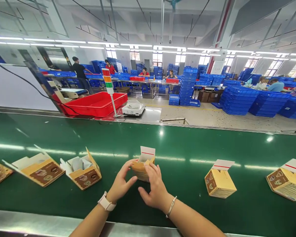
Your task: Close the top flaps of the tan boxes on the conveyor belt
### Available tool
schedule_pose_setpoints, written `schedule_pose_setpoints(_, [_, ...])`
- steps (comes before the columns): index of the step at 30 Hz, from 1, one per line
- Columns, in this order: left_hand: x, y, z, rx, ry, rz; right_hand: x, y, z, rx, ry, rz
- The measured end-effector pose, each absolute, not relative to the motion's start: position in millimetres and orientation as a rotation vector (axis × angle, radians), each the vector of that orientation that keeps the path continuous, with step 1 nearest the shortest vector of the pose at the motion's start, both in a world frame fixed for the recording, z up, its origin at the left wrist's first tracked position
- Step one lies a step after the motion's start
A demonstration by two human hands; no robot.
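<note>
A small yellow-and-brown carton box [141, 168] stands on the green belt in front of me, its white back flap with a red line sticking up. My left hand [121, 185] grips its left side, the fingers at the top edge and the thumb near the front. On the right, my right hand [154, 186] has its fingers over the top right flap, and its thumb is off the box. Between them, both hands hold the carton, whose inside is mostly hidden.
Left on the green conveyor belt [185, 204] are an open carton with white packets [85, 172] and another open carton [43, 169]. Two cartons with raised back flaps [220, 184] [289, 184] stand right. Beyond the belt are a red bin [96, 103], signal light [108, 81] and scale [134, 108].
</note>
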State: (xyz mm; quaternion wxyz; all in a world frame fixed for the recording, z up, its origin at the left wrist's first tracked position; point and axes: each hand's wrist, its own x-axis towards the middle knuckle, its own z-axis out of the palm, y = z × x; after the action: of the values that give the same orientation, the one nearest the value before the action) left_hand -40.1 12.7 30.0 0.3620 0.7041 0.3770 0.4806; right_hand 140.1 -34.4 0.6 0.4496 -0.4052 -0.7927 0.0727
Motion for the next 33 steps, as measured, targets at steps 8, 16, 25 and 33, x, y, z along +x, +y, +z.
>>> schedule_pose_setpoints(8, [1, 30, 51, 1.791, 1.066, 1.083, 146, -7, 15, -1.155, -1.475, 0.254])
schedule_pose_setpoints(16, [28, 51, 52, 1.280, 1.051, 0.777, 147, 8, -9, -1.434, -0.998, 0.312])
schedule_pose_setpoints(25, [51, 47, 68, 1.282, 0.990, 0.709, 157, -1, -12, -1.464, -0.933, 0.229])
schedule_pose_setpoints(33, [-46, -17, 48, 1.883, 1.203, 2.432, 139, -77, 17, -0.877, -1.669, -0.204])
